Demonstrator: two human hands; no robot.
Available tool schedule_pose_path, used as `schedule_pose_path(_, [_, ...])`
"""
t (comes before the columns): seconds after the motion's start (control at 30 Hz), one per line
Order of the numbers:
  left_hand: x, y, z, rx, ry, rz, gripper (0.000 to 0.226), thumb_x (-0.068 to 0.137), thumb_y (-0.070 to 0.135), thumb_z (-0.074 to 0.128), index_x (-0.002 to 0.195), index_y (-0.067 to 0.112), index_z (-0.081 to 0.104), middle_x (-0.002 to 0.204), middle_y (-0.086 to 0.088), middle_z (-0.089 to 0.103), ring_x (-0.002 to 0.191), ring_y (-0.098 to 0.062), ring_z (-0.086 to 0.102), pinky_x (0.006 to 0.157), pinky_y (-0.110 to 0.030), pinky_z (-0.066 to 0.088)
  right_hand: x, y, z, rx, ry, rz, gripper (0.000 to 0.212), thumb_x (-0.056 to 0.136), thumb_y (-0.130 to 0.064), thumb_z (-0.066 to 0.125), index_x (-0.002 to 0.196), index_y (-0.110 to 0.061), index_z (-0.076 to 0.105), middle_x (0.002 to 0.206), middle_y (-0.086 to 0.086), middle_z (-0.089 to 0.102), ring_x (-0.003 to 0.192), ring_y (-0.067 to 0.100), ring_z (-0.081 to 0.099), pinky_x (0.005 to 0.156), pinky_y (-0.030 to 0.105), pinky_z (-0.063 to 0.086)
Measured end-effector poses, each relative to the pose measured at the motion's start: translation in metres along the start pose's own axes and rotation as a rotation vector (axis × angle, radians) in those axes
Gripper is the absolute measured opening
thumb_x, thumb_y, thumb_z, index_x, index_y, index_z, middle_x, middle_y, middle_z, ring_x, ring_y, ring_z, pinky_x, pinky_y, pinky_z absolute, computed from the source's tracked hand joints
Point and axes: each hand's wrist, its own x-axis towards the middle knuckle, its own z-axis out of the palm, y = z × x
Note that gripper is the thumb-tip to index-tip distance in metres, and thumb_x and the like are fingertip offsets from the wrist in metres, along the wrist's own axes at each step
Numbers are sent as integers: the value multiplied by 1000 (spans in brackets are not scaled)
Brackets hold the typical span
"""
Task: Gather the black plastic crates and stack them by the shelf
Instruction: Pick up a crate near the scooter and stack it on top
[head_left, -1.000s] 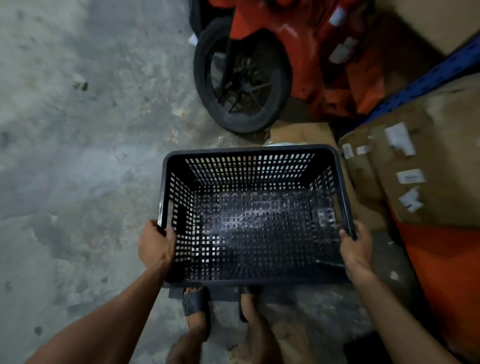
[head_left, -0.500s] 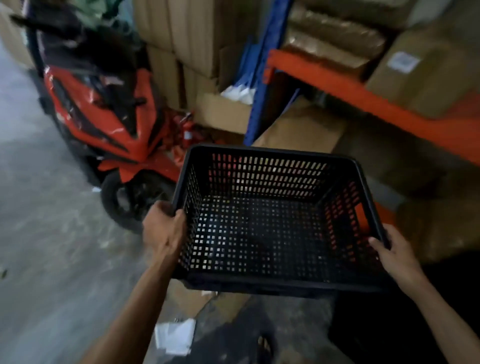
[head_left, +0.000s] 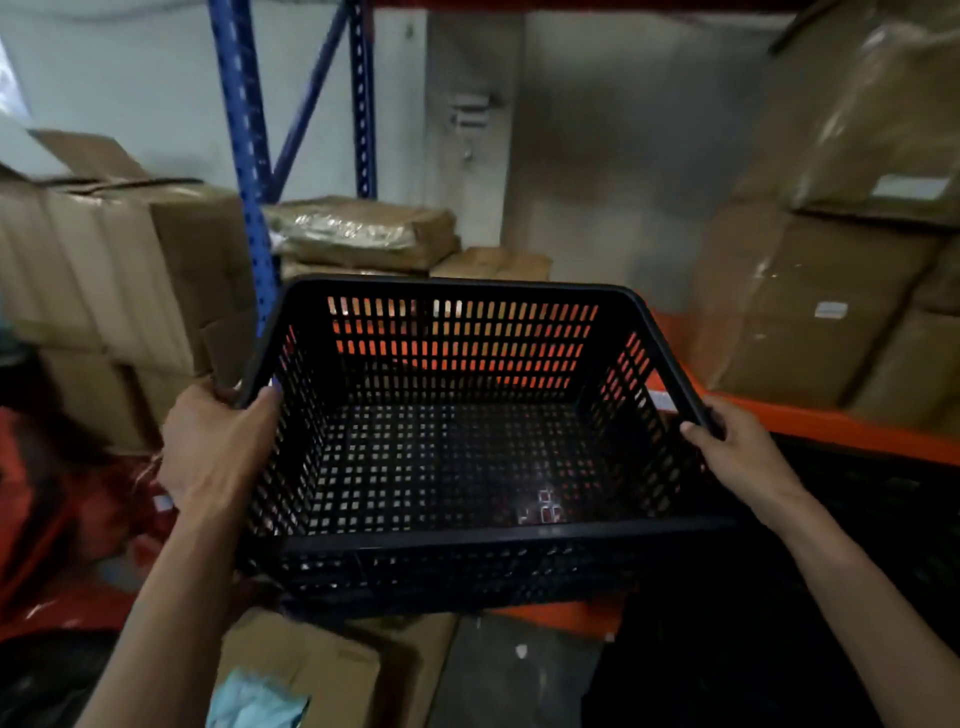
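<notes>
I hold one empty black perforated plastic crate (head_left: 457, 467) in the air at chest height, open side up. My left hand (head_left: 218, 447) grips its left rim and my right hand (head_left: 737, 457) grips its right rim. The crate hangs in front of the metal shelf, whose orange beam (head_left: 852, 431) runs behind the crate and to its right, and whose blue upright (head_left: 244, 156) rises at the back left. A dark mass fills the space under the beam at the lower right; I cannot tell what it is.
Cardboard boxes (head_left: 130, 270) are stacked at the left, and wrapped brown boxes (head_left: 841, 249) sit on the shelf at the right. Flat wrapped parcels (head_left: 363, 234) lie behind the crate. A red scooter (head_left: 52, 545) stands at the lower left. A cardboard box (head_left: 311, 670) lies on the floor below.
My view has swung up from the floor and the scooter wheel to the shelf. Both hands have raised the crate and carried it toward the shelf, keeping the same grip.
</notes>
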Motion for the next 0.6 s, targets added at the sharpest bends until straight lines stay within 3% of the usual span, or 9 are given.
schedule_pose_path(0.2, [-40,63,35,-163,-41,112,33,78,41,66,87,10,61,86,-15,57,96,-41,63,77,-40,45,27,2,-87,-31,64,-15,15,93,-11,56,106,-11,62,91,11,66,72,14,58,55,15,44])
schedule_pose_path(0.3, [-49,84,46,-175,-86,158,43,74,48,64,74,5,60,79,-15,65,81,-38,65,76,-44,51,31,2,-117,-29,75,25,14,94,-19,55,107,-16,61,96,13,67,82,29,63,64,32,49])
schedule_pose_path(0.4, [-51,103,59,-178,-114,175,55,64,64,57,82,12,64,82,-14,67,80,-36,65,81,-49,54,31,2,-142,-34,104,66,18,94,-24,55,111,-20,60,101,6,66,93,30,63,81,43,50])
schedule_pose_path(0.5, [-56,125,70,-186,-151,212,58,69,62,59,92,9,62,90,-12,64,80,-31,58,79,-45,48,22,0,-165,-46,144,123,24,95,-27,54,117,-20,58,110,1,63,104,26,60,93,47,45])
schedule_pose_path(0.6, [-58,145,85,-228,-232,234,59,69,62,61,90,6,57,92,-14,62,82,-31,57,83,-45,49,12,1,-186,-42,192,184,25,94,-30,54,118,-23,57,113,-1,62,106,25,59,95,46,47])
